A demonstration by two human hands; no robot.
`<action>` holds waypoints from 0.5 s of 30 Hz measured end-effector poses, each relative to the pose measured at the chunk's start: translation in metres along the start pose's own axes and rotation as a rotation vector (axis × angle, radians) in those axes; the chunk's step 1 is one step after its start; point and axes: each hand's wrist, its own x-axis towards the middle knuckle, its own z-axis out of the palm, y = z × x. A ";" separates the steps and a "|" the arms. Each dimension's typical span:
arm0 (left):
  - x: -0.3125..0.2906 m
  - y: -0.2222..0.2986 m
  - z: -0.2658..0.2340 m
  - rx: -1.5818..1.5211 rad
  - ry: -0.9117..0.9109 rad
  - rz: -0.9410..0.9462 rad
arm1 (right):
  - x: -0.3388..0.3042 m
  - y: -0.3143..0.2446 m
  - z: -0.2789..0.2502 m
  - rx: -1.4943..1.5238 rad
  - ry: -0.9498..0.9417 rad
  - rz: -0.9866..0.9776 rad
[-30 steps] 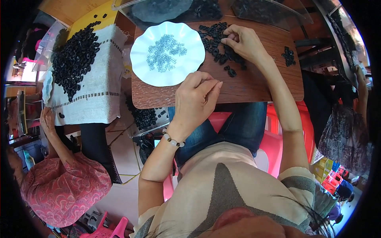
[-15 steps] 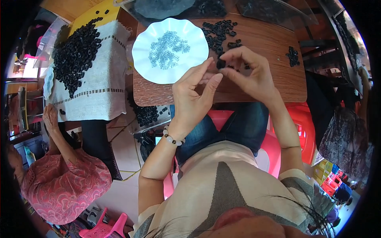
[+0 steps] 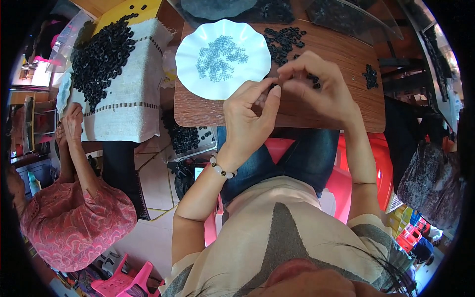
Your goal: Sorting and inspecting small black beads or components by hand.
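My left hand pinches a small black plastic piece between thumb and forefinger, just over the front part of the brown wooden table. Close beside it, my right hand is curved with thumb and fingers apart, slightly blurred, and nothing shows between them. Behind the hands lies a loose pile of black pieces, partly hidden by the right hand. To the left of that pile, a white scalloped plate bears many tiny clear pieces.
A small cluster of black pieces lies at the table's right. Clear plastic trays stand at the back. On the left, a cloth-covered table bears a large black heap; a co-worker in a red patterned top sits there.
The black piece has passed from my right fingertips into my left pinch, and the right thumb and fingers have parted. At the left, the co-worker's hands have come together.
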 end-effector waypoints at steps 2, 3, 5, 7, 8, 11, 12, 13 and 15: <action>-0.001 0.006 -0.001 0.005 -0.024 -0.018 | 0.013 0.015 0.000 -0.003 0.031 0.024; -0.001 0.007 -0.001 0.012 -0.048 -0.039 | 0.020 0.021 0.001 -0.085 0.034 -0.011; -0.001 0.007 0.000 0.035 -0.037 0.018 | 0.034 0.024 0.007 -0.204 -0.002 -0.090; -0.001 0.007 0.002 0.054 -0.029 0.073 | 0.048 0.028 0.019 -0.224 -0.044 -0.182; -0.002 0.007 0.002 0.063 -0.024 0.149 | 0.054 0.032 0.026 -0.242 -0.084 -0.273; -0.005 0.013 -0.001 0.085 0.013 0.300 | 0.067 0.045 0.046 -0.299 -0.122 -0.298; -0.006 0.014 -0.002 0.098 0.042 0.376 | 0.071 0.046 0.051 -0.361 -0.141 -0.321; -0.007 0.014 -0.002 0.061 0.043 0.393 | 0.074 0.047 0.055 -0.359 -0.146 -0.325; -0.006 0.011 -0.002 0.069 0.032 0.414 | 0.079 0.047 0.061 -0.428 -0.153 -0.342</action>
